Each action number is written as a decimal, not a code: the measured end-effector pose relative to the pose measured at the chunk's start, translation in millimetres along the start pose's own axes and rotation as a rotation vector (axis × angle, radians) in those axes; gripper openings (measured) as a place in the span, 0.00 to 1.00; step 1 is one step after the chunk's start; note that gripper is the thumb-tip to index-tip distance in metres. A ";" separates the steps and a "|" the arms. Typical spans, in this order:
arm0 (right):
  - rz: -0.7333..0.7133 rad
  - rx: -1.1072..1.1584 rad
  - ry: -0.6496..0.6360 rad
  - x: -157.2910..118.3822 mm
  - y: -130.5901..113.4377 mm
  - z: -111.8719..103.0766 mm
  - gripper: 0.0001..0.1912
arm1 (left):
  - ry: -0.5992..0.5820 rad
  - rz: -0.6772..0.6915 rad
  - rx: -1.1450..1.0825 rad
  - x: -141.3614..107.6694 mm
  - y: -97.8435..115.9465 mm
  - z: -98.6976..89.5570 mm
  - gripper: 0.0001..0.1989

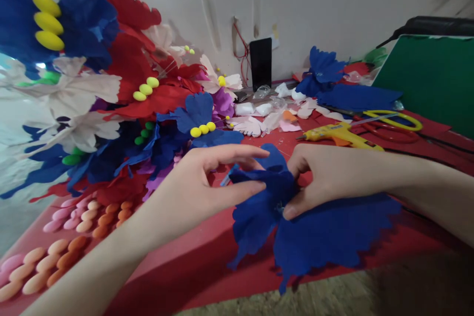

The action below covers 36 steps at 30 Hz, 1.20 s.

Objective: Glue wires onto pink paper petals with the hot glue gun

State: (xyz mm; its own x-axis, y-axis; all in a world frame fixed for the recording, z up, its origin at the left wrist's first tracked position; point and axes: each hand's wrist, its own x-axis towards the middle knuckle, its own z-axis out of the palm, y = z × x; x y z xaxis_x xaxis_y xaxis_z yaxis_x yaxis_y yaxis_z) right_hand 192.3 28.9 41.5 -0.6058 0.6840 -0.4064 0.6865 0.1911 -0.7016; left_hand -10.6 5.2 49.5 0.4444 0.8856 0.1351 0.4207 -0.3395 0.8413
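"How is the blue butterfly cutout (322, 237) best handled?"

"Gently, I'd say: pinch near the middle, support the wing, and keep the ruffles uncrushed. It lies just above the red tabletop (177, 281), between the hands."

"And the grip?"

"The right hand (329, 173) pinches it near the centre. The left hand (218, 177) curves its thumb and fingers around an upper wing; whether they press on it, I cannot tell."

"Counts?"

"One cutout in hand, one yellow glue gun (333, 133), one black phone (260, 64) upright by the wall. In the pile at left, three large yellow oval rows (48, 22), three ovals each. The pink, peach and orange ovals (35, 255) are partly hidden, so no sure total."
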 end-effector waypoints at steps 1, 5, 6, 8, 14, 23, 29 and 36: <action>-0.008 -0.001 -0.012 0.8 0.2 1.8 0.18 | 0.009 0.011 0.009 -1.0 1.1 2.1 0.11; -0.031 0.034 -0.043 4.5 2.0 4.6 0.20 | 0.047 0.072 0.033 -3.4 4.1 5.9 0.07; -0.035 0.038 -0.048 5.3 2.6 4.3 0.20 | 0.070 0.093 0.051 -3.5 4.3 5.8 0.07; -0.049 0.046 -0.052 6.8 3.7 2.9 0.20 | 0.102 0.144 0.085 -3.1 4.1 5.0 0.11; -0.049 0.067 -0.050 7.8 3.3 2.9 0.17 | 0.092 0.130 0.100 -2.0 3.9 7.1 0.07; 0.022 0.105 -0.086 5.0 -5.5 13.1 0.15 | 0.036 -0.121 -0.074 2.3 1.6 9.2 0.20; -0.011 0.166 0.024 8.0 1.8 1.2 0.15 | -0.032 -0.159 -0.202 8.4 -0.2 6.5 0.07; -0.015 0.334 0.209 3.4 3.9 -9.9 0.14 | -0.030 -0.285 -0.119 7.9 1.9 1.3 0.13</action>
State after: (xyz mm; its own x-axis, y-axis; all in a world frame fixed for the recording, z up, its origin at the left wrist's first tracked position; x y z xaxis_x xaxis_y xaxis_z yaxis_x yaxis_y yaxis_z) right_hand 196.8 38.9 43.2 -0.4957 0.8183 -0.2910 0.4886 -0.0142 -0.8724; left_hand -5.2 11.2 51.5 0.3459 0.9294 -0.1288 0.4369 -0.0380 0.8987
